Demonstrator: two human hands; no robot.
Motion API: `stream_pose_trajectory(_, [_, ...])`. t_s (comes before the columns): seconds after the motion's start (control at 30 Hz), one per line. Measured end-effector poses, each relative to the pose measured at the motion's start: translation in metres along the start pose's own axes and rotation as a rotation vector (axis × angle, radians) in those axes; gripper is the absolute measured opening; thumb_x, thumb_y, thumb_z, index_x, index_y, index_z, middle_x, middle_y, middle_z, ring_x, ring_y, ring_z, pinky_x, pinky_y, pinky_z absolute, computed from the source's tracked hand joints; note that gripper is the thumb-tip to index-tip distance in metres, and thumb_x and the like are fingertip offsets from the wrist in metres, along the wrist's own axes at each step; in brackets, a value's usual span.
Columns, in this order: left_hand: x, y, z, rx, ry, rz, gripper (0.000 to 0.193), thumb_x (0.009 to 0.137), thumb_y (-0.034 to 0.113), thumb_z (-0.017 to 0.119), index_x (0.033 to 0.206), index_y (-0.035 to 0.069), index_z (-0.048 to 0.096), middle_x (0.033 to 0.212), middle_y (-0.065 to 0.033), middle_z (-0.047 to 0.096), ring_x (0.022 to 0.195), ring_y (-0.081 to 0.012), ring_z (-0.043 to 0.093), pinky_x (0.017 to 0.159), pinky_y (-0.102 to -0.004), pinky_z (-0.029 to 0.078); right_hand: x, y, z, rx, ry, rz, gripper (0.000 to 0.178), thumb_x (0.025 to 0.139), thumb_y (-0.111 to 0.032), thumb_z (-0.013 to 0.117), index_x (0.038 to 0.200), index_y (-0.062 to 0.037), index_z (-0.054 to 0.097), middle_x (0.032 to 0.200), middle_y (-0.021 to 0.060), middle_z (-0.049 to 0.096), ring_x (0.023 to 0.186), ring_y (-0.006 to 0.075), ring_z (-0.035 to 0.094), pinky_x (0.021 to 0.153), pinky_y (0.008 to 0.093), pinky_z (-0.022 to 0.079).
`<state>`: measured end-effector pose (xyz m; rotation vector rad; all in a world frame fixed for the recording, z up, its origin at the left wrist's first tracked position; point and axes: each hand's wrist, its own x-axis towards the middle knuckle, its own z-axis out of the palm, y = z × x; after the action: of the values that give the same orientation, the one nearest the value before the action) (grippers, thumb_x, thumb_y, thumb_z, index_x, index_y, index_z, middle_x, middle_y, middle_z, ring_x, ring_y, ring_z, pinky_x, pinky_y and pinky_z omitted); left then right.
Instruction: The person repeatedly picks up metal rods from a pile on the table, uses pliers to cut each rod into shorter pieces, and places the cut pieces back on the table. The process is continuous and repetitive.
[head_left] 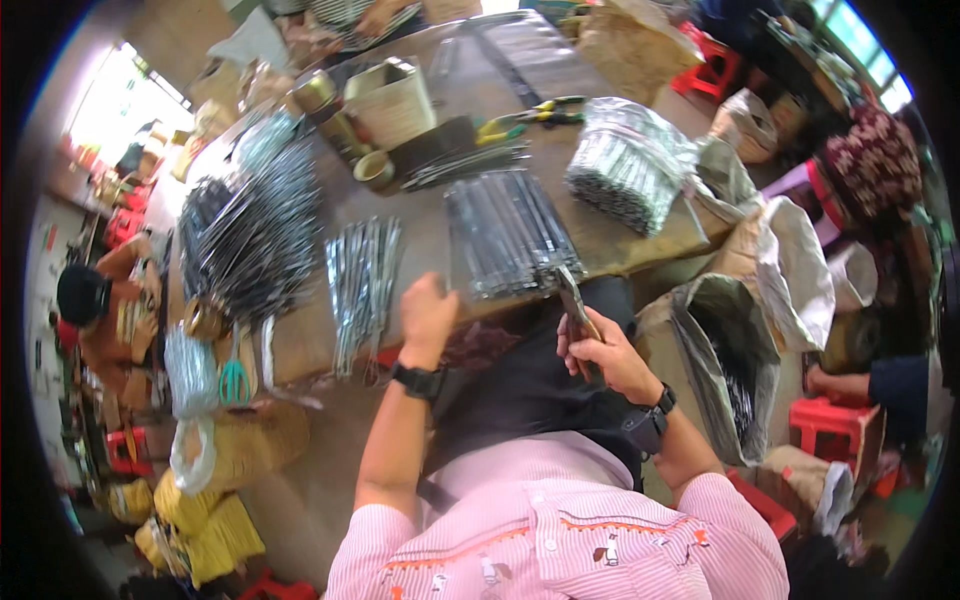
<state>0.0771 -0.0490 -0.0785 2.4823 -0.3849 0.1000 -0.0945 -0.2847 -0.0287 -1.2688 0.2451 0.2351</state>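
My right hand is closed around worn metal pliers. Their jaws reach the front corner of a neat row of thin dark metal strips on the table. My left hand is at the table's front edge, its fingers curled together and slightly blurred. Whatever it pinches, if anything, is too small to make out. Between that hand and a big heap of strips at the left lies a smaller, looser bunch of shiny strips.
A plastic-wrapped bundle of strips lies at the table's right. Farther back are yellow-handled pliers, a white container and a tape roll. Open sacks stand right of my legs; teal-handled scissors hang at the left edge.
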Motion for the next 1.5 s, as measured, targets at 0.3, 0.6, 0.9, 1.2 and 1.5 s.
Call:
stream_pose_trajectory(0.3, [-0.017, -0.011, -0.053, -1.317, -0.398, -0.648, 0.014, 0.084, -0.003, 0.062, 0.096, 0.002, 0.056, 0.081, -0.0056, 0.061, 0.070, -0.0158, 0.062, 0.055, -0.0213, 0.048, 0.025, 0.011, -0.094, 0.706, 0.242, -0.341, 0.033, 0.079, -0.012, 0.046, 0.109, -0.0002, 0.052, 0.094, 0.0172, 0.059, 0.082, 0.0274, 0.060, 0.070, 0.0377, 0.050])
stream_pose_trajectory(0.6, [-0.036, 0.023, -0.072, -1.499, -0.452, -0.570, 0.019, 0.086, -0.003, 0.063, 0.103, 0.003, 0.058, 0.087, -0.0087, 0.065, 0.074, -0.0162, 0.065, 0.058, -0.0179, 0.053, 0.072, -0.012, -0.158, 0.124, 0.736, -0.305, 0.019, 0.084, -0.020, 0.070, 0.076, -0.0049, 0.060, 0.064, 0.0021, 0.057, 0.054, 0.0122, 0.055, 0.051, 0.0268, 0.044])
stream_pose_trajectory(0.9, [-0.045, 0.034, -0.079, -1.462, -0.452, -0.572, 0.021, 0.085, -0.004, 0.062, 0.104, 0.003, 0.056, 0.086, -0.0094, 0.065, 0.070, -0.0167, 0.065, 0.057, -0.0192, 0.052, 0.079, -0.018, -0.157, 0.054, 0.765, -0.311, 0.019, 0.084, -0.016, 0.070, 0.075, -0.0031, 0.061, 0.064, 0.0026, 0.058, 0.050, 0.0116, 0.054, 0.048, 0.0265, 0.042])
stream_pose_trajectory(1.2, [-0.047, 0.034, -0.077, -1.475, -0.481, -0.561, 0.024, 0.083, -0.004, 0.063, 0.105, 0.002, 0.055, 0.087, -0.0119, 0.065, 0.072, -0.0191, 0.065, 0.061, -0.0227, 0.052, 0.075, -0.021, -0.156, 0.132, 0.741, -0.303, 0.016, 0.083, -0.013, 0.071, 0.077, -0.0005, 0.062, 0.066, 0.0049, 0.059, 0.052, 0.0140, 0.056, 0.048, 0.0285, 0.044])
stream_pose_trajectory(1.5, [-0.058, 0.015, -0.084, -1.408, -0.441, -0.606, 0.025, 0.083, -0.001, 0.065, 0.106, 0.002, 0.054, 0.088, -0.0113, 0.065, 0.072, -0.0199, 0.065, 0.060, -0.0241, 0.051, 0.036, -0.020, -0.163, 0.830, 0.297, -0.160, 0.011, 0.093, -0.014, 0.061, 0.090, -0.0038, 0.058, 0.079, 0.0053, 0.061, 0.071, 0.0168, 0.062, 0.065, 0.0317, 0.053])
